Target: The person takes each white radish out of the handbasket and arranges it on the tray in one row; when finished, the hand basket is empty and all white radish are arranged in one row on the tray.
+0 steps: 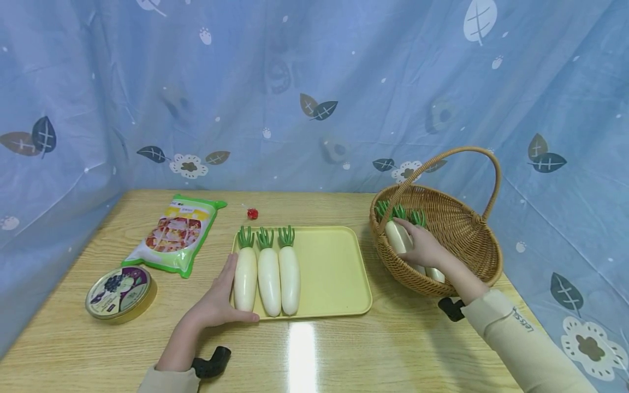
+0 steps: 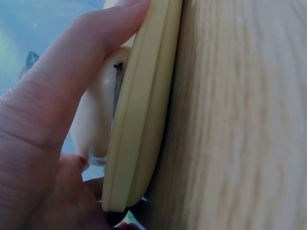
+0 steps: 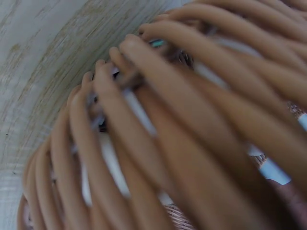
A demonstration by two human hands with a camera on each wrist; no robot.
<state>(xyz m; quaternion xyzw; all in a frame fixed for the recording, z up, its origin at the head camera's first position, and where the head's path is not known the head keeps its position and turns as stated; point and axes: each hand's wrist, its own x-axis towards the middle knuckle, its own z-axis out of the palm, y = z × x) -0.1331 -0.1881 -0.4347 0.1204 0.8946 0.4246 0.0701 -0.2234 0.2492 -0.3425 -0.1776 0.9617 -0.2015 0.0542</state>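
Note:
In the head view, my left hand holds the near-left corner of a yellow tray, thumb along its front rim, fingers along its left side. The left wrist view shows the thumb over the tray rim. Side by side on the tray lie three white radishes with green tops pointing away. My right hand reaches into a wicker basket and grips a white radish. More radishes lie beside it, partly hidden by the hand. Basket weave fills most of the right wrist view, hiding the fingers.
A green-edged food packet and a round tin lie left of the tray. Behind the tray sits a small red object. The basket's tall handle arches over it. Blue patterned cloth hangs behind the wooden table.

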